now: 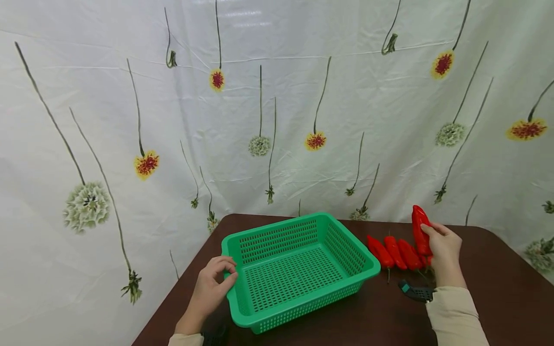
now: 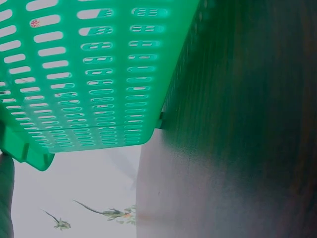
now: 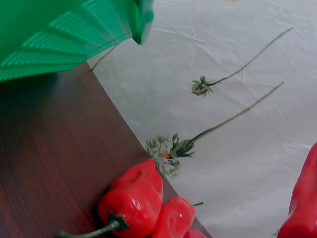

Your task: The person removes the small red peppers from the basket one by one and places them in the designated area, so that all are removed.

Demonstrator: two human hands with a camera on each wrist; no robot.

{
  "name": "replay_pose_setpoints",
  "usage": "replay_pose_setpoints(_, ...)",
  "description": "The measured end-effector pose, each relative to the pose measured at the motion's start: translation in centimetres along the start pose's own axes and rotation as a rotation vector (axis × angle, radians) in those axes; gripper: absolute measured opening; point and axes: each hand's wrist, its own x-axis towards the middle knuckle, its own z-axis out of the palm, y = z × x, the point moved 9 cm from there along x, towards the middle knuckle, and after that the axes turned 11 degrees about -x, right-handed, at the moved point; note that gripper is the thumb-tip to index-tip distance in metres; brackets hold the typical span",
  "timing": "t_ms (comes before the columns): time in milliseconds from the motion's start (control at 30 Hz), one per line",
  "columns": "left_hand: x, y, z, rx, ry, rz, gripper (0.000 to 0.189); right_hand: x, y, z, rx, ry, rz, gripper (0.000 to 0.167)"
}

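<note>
My left hand (image 1: pixel 215 283) grips the left rim of a green plastic basket (image 1: pixel 309 297) with slotted walls. Nothing lies inside the basket, which stands at an angle on the table. In the left wrist view the basket's outer wall (image 2: pixel 99 94) fills the upper left, and only part of a finger (image 2: pixel 6 193) shows. To the right, my right hand (image 1: pixel 446 245) holds a red pepper (image 1: pixel 421 229) raised above the table, tip up. That pepper (image 3: pixel 302 208) enters the right wrist view at its right edge. Several more red peppers (image 1: pixel 394 252) lie between basket and right hand.
A dark brown table (image 1: pixel 376 317) carries everything. Behind it hangs a white curtain (image 1: pixel 277 158) printed with flowers, close to the table's far edge. The loose peppers (image 3: pixel 131 198) lie near that edge, with green stems pointing toward me.
</note>
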Motion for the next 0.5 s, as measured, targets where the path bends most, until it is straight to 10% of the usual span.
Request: replay_pose_setpoints(500,0.1,0.2,0.0,0.004,-0.002,0.001,0.034,1.5,2.3,-2.6,-0.042,0.027,0.070,0.053)
